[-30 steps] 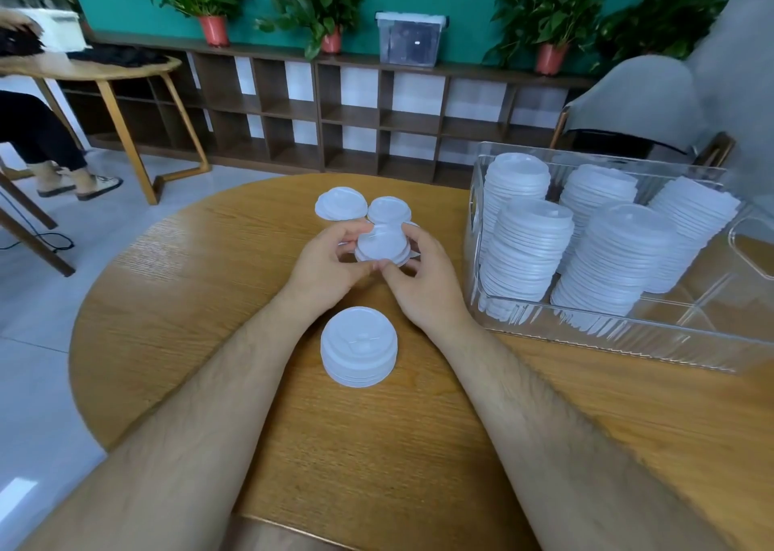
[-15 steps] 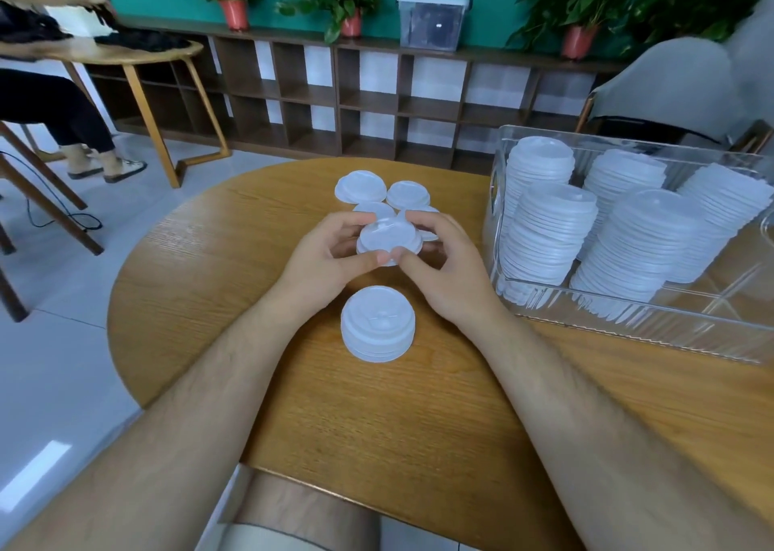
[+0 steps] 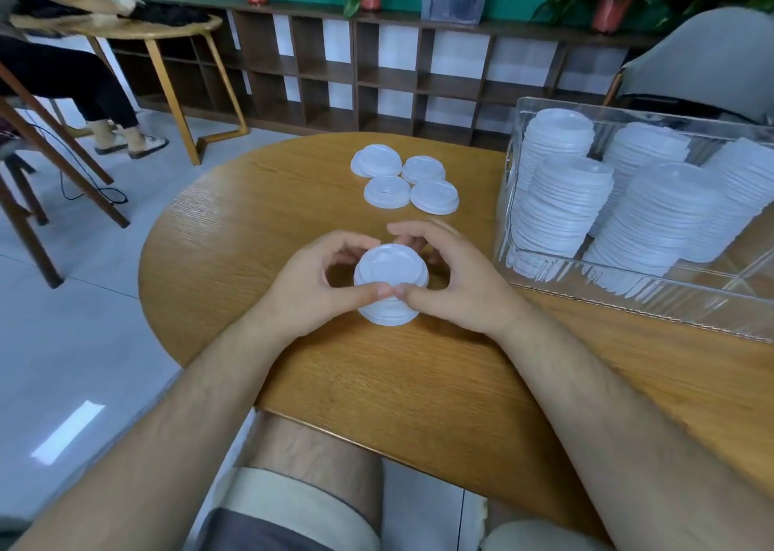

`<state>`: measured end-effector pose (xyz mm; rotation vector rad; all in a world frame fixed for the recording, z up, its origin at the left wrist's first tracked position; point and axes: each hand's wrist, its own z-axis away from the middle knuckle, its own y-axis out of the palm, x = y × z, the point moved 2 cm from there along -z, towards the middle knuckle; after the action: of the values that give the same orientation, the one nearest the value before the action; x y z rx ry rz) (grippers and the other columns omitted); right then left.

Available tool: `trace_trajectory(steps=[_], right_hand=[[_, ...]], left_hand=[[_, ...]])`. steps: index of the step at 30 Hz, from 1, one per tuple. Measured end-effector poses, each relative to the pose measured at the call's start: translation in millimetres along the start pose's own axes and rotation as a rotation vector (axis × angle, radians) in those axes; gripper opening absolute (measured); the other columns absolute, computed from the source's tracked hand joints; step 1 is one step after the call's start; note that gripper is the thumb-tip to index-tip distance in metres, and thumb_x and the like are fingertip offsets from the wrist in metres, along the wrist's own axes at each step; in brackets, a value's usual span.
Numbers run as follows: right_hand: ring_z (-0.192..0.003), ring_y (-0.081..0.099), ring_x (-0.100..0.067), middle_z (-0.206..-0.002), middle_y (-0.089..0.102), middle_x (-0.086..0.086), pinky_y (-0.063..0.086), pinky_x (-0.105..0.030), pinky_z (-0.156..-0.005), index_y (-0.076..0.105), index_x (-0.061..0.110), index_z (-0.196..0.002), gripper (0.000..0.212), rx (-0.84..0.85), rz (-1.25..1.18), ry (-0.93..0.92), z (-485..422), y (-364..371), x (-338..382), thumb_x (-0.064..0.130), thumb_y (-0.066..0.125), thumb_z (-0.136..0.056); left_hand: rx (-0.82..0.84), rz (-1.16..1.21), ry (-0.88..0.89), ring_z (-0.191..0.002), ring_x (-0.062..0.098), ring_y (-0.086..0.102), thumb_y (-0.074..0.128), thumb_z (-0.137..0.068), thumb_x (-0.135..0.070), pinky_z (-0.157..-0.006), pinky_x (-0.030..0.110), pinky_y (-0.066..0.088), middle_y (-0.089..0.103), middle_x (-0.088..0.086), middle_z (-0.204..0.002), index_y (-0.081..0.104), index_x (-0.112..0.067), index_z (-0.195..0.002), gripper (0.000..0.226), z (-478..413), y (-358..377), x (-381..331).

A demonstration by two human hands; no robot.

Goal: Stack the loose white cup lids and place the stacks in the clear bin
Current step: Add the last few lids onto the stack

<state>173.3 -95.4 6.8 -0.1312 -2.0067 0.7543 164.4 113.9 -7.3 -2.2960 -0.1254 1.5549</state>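
Left hand [image 3: 310, 292] and right hand [image 3: 463, 282] cup the short stack of white lids [image 3: 391, 269] on the round wooden table [image 3: 251, 223] — fingers curled round its sides, thumbs meeting in front. Beyond the stack lie four loose lids [image 3: 386, 191]; right of it, the clear bin [image 3: 670, 311] holds tall lid stacks [image 3: 565, 211].

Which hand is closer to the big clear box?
Right. The right hand grips the small lid stack on the side facing the clear bin; the left hand grips the stack's other side, farther from the bin.
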Motion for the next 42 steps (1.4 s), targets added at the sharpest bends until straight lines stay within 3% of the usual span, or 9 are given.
trace_trajectory(steps=[11, 21, 24, 28, 31, 33, 35, 38, 42], right_hand=[[-0.117, 0.051, -0.007, -0.12, 0.053, 0.009, 0.036, -0.009, -0.095, 0.06, 0.022, -0.129, 0.059, 0.082, 0.048, 0.067, -1.5, 1.5, -3.0, 0.025, 0.078, -0.073], [-0.126, 0.049, -0.003, -0.129, 0.053, 0.017, 0.041, -0.023, -0.106, 0.058, 0.026, -0.136, 0.061, 0.034, -0.008, 0.138, -2.8, 3.8, -8.2, 0.035, 0.07, -0.077], [-0.121, 0.053, -0.001, -0.128, 0.059, 0.014, 0.042, -0.021, -0.102, 0.06, 0.029, -0.133, 0.051, -0.07, -0.205, 0.184, -5.8, 3.9, -9.2, 0.034, 0.064, -0.082], [-0.115, 0.056, 0.004, -0.128, 0.061, 0.01, 0.041, -0.011, -0.094, 0.064, 0.024, -0.131, 0.035, -0.308, -0.297, 0.281, -22.9, 4.1, -16.3, 0.028, 0.061, -0.097], [-0.115, 0.055, 0.0, -0.122, 0.056, 0.019, 0.041, -0.013, -0.096, 0.064, 0.02, -0.13, 0.03, -0.428, -0.14, 0.273, -40.9, 4.7, -29.5, 0.023, 0.057, -0.102], [-0.125, 0.047, -0.01, -0.125, 0.054, 0.021, 0.038, -0.024, -0.107, 0.063, 0.018, -0.13, 0.031, -0.471, 0.026, 0.269, -52.5, 3.3, -42.9, 0.023, 0.057, -0.101], [-0.132, 0.039, -0.017, -0.136, 0.054, 0.007, 0.03, -0.025, -0.11, 0.061, 0.015, -0.134, 0.037, -0.503, 0.223, 0.311, -63.6, 1.0, -54.0, 0.024, 0.058, -0.098], [-0.135, 0.034, -0.028, -0.144, 0.045, -0.006, 0.031, -0.036, -0.112, 0.055, 0.015, -0.14, 0.05, -0.533, 0.46, 0.376, -80.4, 0.7, -57.4, 0.032, 0.063, -0.093], [-0.147, 0.02, -0.034, -0.162, 0.022, -0.018, 0.021, -0.046, -0.119, 0.035, 0.02, -0.155, 0.077, -0.406, 0.541, 0.536, -89.5, 1.5, -69.0, 0.053, 0.063, -0.092]], left_hand=[[0.107, -0.066, -0.034, -0.121, 0.018, 0.059, 0.086, -0.066, -0.039, -0.105, 0.048, 0.046, 0.064, -0.001, -0.126, 0.058, -0.022, -0.127, 0.069, 7.3, 1.4, 2.3], [0.116, -0.141, -0.075, -0.128, 0.006, 0.052, 0.08, -0.067, -0.053, -0.102, 0.025, 0.046, 0.057, -0.01, -0.135, 0.05, -0.026, -0.14, 0.083, 4.0, 4.6, 4.9], [0.035, -0.026, -0.133, -0.122, -0.003, 0.054, 0.076, -0.081, -0.045, -0.097, 0.015, 0.044, 0.057, -0.013, -0.135, 0.048, -0.024, -0.142, 0.07, -5.6, 1.8, 2.7], [-0.155, -0.034, -0.199, -0.118, 0.005, 0.058, 0.06, -0.1, -0.031, -0.102, 0.018, 0.044, 0.062, -0.009, -0.127, 0.055, -0.019, -0.137, 0.039, -40.3, -9.0, 14.4], [-0.154, -0.166, -0.195, -0.113, -0.003, 0.055, 0.06, -0.101, -0.031, -0.09, 0.006, 0.039, 0.06, -0.01, -0.125, 0.06, -0.024, -0.128, 0.028, -70.8, -10.2, 28.7], [-0.136, -0.255, -0.155, -0.117, 0.002, 0.054, 0.062, -0.1, -0.03, -0.098, 0.018, 0.044, 0.057, -0.008, -0.128, 0.06, -0.025, -0.128, 0.029, -89.5, -6.7, 39.5], [-0.125, -0.372, -0.098, -0.125, 0.015, 0.049, 0.065, -0.097, -0.031, -0.108, 0.035, 0.041, 0.055, -0.005, -0.13, 0.059, -0.023, -0.133, 0.037, -106.4, -1.9, 48.6], [-0.086, -0.599, -0.071, -0.137, 0.021, 0.038, 0.064, -0.096, -0.036, -0.113, 0.033, 0.03, 0.047, -0.004, -0.147, 0.052, -0.023, -0.143, 0.05, -123.5, 6.1, 50.2], [0.017, -0.837, -0.051, -0.151, 0.013, 0.014, 0.052, -0.099, -0.05, -0.119, 0.038, 0.011, 0.019, -0.01, -0.167, 0.037, -0.032, -0.155, 0.061, -131.8, 14.0, 49.2]])
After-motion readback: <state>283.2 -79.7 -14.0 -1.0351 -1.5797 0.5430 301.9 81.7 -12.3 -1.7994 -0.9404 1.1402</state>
